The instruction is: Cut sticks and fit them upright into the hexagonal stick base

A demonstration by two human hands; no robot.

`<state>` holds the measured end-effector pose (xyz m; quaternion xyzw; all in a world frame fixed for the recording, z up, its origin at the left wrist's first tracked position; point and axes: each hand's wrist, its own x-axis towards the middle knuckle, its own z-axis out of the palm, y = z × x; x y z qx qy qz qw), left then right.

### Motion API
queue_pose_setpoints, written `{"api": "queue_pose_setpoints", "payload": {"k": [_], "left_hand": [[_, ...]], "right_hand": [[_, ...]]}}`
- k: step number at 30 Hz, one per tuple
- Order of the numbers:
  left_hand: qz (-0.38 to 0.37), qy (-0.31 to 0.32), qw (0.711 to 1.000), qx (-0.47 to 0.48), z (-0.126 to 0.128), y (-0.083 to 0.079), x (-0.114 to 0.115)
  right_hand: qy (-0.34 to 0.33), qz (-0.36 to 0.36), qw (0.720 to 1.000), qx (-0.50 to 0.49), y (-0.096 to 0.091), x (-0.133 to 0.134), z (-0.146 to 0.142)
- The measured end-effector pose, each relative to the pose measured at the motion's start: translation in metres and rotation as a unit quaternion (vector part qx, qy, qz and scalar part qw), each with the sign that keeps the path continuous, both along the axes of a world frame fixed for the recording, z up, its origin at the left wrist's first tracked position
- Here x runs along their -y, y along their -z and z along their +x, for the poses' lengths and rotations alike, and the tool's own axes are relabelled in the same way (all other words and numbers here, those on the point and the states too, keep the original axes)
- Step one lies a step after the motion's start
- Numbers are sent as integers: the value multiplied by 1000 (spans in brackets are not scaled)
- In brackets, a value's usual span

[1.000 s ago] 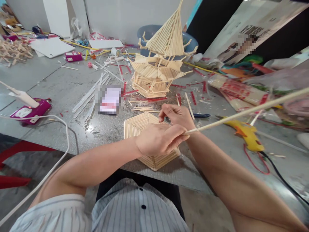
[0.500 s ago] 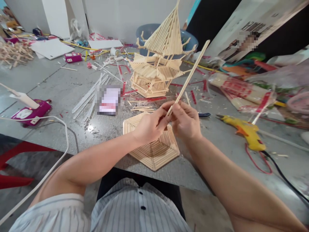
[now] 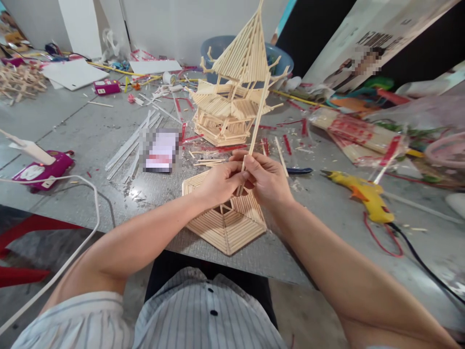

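Between my two hands stand thin wooden sticks [image 3: 258, 116], held close together and pointing steeply up. My left hand [image 3: 220, 184] is closed, its fingertips pinching the sticks' lower end. My right hand [image 3: 271, 177] is closed too, thumb and fingers gripping them just above. Below both hands lies a hexagonal panel [image 3: 225, 232] of wooden sticks laid in rings, with a small opening at its middle; my left hand hides part of it. Behind my hands rises a stick pagoda model [image 3: 232, 104] with a pointed roof. Several short stick pieces [image 3: 209, 162] lie just beyond the panel.
A yellow glue gun [image 3: 363, 194] lies at the right, near dark-handled pliers [image 3: 300, 170]. At left are a phone [image 3: 159, 151], white glue sticks [image 3: 132, 140] and a magenta device [image 3: 45, 169] with a white cable. A blue basin [image 3: 281, 55] stands behind the pagoda.
The sticks have swung from a rightward slant to nearly upright. Both hands have shifted slightly left and down, uncovering the panel's middle opening.
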<state>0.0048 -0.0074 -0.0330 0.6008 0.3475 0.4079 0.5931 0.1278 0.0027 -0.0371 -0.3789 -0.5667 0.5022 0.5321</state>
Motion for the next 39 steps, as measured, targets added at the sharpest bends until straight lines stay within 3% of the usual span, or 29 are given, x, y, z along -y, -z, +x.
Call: {"api": "queue_pose_setpoints", "payload": {"k": [3,7,14,28,35,39], "left_hand": [[-35,-20,999,22,-1,-3,-3],[-79,-62,991,94,-4,-8,-6],[-68,-98,986,113,-8,-13,-10],[-103,-43,991,72,-13,-8,-18],[-57,-35,992,109,-14,-4,-19],[-32,3,988,152,-12,0,-17]], "right_hand": [[10,85,995,56,4,-5,5],[-13,206,965,161,9,-12,16],[-69,361,855,366,5,-15,27],[-30,331,812,479,9,-16,27],[-3,352,776,524,2,-16,30],[-1,398,764,508,-1,-7,41]]}}
